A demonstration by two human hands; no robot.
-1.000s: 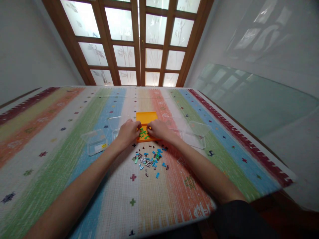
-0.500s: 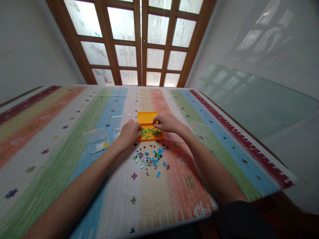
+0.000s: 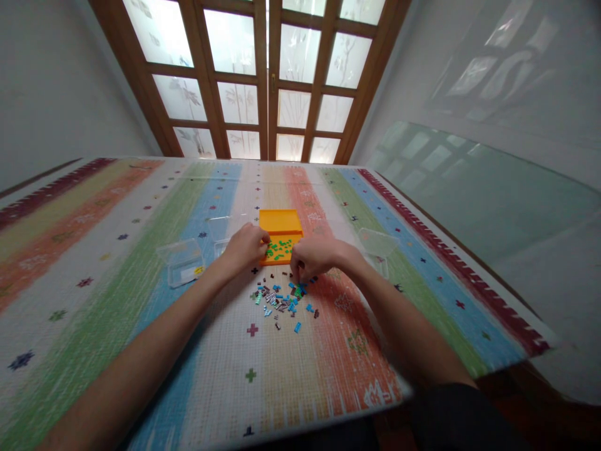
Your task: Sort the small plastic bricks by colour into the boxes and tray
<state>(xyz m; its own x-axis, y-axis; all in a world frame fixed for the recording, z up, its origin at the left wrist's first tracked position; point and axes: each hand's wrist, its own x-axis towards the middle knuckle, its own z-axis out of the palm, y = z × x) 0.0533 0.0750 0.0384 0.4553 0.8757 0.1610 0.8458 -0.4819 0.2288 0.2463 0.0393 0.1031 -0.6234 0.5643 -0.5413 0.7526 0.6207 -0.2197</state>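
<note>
An orange box (image 3: 280,220) lies with its lid folded back on the tablecloth, and several small green bricks (image 3: 280,248) are scattered in its near half. At the box's left edge is my left hand (image 3: 247,246), its fingers closed on the rim. My right hand (image 3: 312,255) reaches down just beyond the box's near right corner. Its fingers are pinched together at the far edge of a loose pile of small bricks (image 3: 282,302) in blue, brown, grey and green, touching near some green ones. Whatever lies between those fingertips is hidden.
Clear plastic boxes stand at the sides: an open one (image 3: 182,273) with a yellow piece at left, another (image 3: 220,246) partly behind my left hand, and one (image 3: 378,250) beyond my right forearm. A striped tablecloth (image 3: 220,376) covers the table.
My right hand has come from over the orange box's right side down toward me, to the brick pile. The left hand stays at the box's left edge.
</note>
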